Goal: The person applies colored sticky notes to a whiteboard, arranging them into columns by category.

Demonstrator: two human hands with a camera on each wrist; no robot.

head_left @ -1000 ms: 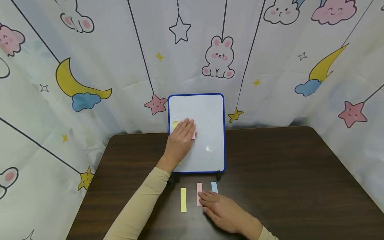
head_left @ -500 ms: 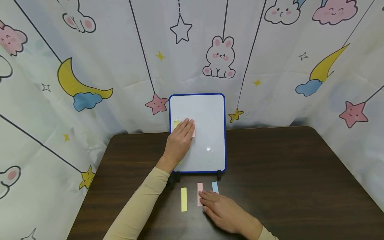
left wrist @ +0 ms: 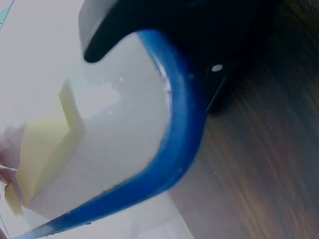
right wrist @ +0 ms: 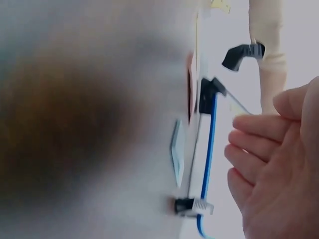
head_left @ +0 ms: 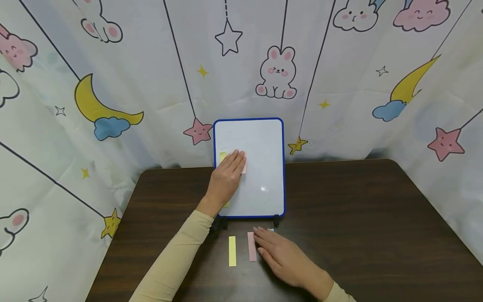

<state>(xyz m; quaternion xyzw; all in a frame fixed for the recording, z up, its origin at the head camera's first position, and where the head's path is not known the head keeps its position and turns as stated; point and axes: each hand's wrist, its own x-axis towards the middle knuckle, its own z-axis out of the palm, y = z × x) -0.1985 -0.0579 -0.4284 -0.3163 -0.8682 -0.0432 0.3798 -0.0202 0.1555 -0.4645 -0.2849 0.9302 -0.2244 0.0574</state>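
Observation:
My left hand (head_left: 226, 174) lies with straight fingers against the left part of a small whiteboard (head_left: 264, 167) with a blue frame. Beside its fingertips shows the edge of a pink paper strip (head_left: 244, 163), mostly hidden by the hand. Yellow paper (head_left: 222, 156) on the board peeks out behind the fingers; in the left wrist view a yellow strip (left wrist: 42, 149) bends away from the board. My right hand (head_left: 284, 258) is over the table, fingers extended, fingertips right at a pink strip (head_left: 251, 246). It covers most of a blue strip (head_left: 271, 230), which shows whole in the right wrist view.
A yellow strip (head_left: 232, 251) lies left of the pink one on the dark wooden table (head_left: 358, 222). Black stand feet (head_left: 276, 220) hold the board's lower edge. A white curtain (head_left: 158, 84) with cartoon prints surrounds the table's back and sides.
The right hand has moved forward, toward the board, and now hides more of the blue strip. The pink strip on the table has tilted slightly. The left hand has stayed in place.

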